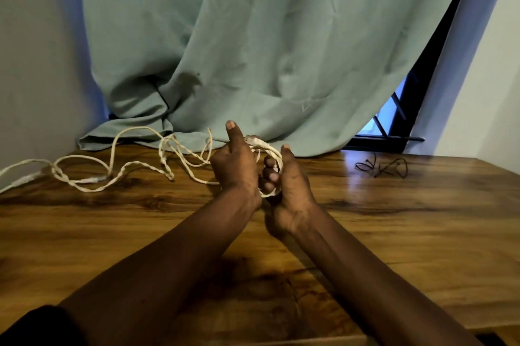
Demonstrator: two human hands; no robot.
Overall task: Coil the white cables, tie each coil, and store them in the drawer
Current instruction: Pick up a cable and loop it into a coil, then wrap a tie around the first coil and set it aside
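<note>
A long white cable [92,174] lies in loose, partly twisted loops across the left and far side of the wooden table [394,219]. One end of it is wound into a small coil [271,157] held between both hands above the table's middle. My left hand [235,168] grips the coil's left side with the thumb pointing up. My right hand [284,179] cups the coil from the right, fingers curled through it. A white connector [254,139] sticks out at the coil's top. No drawer is in view.
Thin black ties [382,167] lie on the table at the far right. A grey-green curtain [253,50] hangs behind the table and drapes onto its far edge. A dark window frame [394,132] shows at the right behind the curtain.
</note>
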